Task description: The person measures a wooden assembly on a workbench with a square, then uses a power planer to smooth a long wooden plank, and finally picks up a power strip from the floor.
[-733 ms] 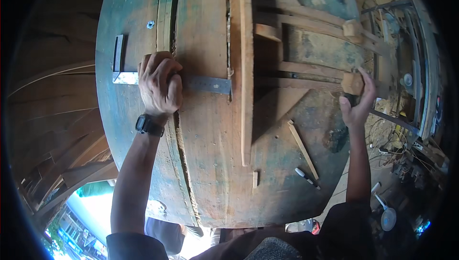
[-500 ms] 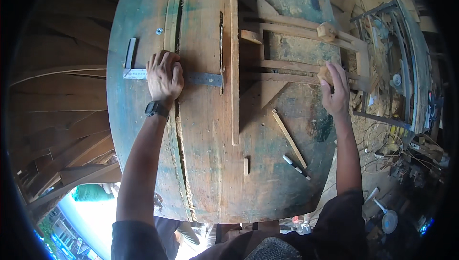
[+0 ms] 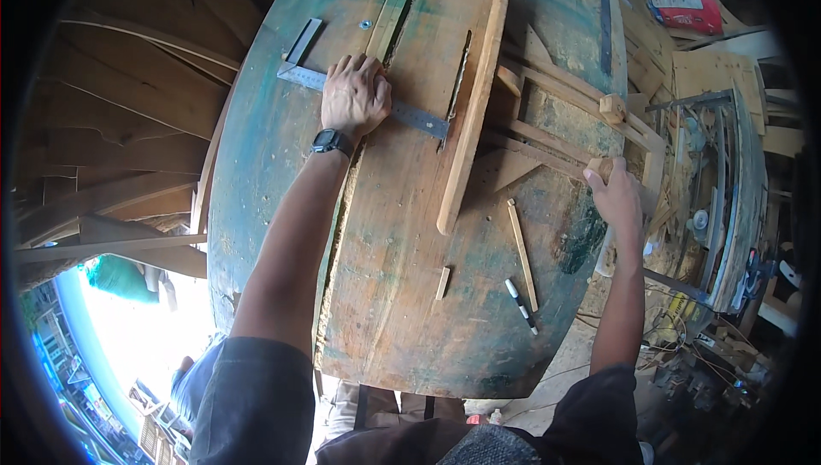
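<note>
My left hand (image 3: 356, 97), fingers curled, presses on the blade of a metal try square (image 3: 419, 120) lying flat on the worn wooden tabletop (image 3: 385, 285). The square's stock stands out to the left of the hand. The blade's right end lies by a narrow slot, a little short of a long wooden fence (image 3: 476, 114). Arms of a wooden frame (image 3: 547, 154) run right from the fence. At the table's right edge, my right hand (image 3: 617, 194) is closed over a wooden block (image 3: 605, 165) on the nearer arm, mostly covered by the fingers.
A second wooden block (image 3: 612, 108) sits on the farther arm. A thin wood strip (image 3: 522, 253), a marker pen (image 3: 521, 305) and a short wood piece (image 3: 443, 283) lie on the near tabletop. Boards (image 3: 137, 114) stand at left. A cluttered metal-edged frame (image 3: 723, 208) stands at right.
The whole view has tilted and shifted. My right hand now covers the wooden block more fully, where its thumb and fingers were around its side. My left hand still presses the try square.
</note>
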`<state>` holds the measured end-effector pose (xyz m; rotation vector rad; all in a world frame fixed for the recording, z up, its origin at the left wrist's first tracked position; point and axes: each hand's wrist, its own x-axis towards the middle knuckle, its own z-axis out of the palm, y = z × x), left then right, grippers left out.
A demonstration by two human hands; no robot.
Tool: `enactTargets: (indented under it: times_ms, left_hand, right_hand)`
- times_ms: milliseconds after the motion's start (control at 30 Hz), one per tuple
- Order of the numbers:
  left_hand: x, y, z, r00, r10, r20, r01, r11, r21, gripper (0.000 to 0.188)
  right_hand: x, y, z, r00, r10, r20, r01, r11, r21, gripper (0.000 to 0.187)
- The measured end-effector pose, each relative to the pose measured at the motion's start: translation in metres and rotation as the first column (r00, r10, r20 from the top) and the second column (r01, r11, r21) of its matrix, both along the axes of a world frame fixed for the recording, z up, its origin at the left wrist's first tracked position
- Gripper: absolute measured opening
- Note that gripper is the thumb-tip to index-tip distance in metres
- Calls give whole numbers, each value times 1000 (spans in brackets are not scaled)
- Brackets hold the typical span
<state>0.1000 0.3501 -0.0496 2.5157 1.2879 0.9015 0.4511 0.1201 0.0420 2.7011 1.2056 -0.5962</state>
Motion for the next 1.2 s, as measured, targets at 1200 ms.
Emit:
enactTargets:
  times_ms: [1200]
  left_hand:
    - [-10, 6, 4, 1000, -6, -15, 5, 998, -70, 20]
  right_hand:
    - [-15, -27, -20, 987, -70, -142, 124, 897, 424, 71]
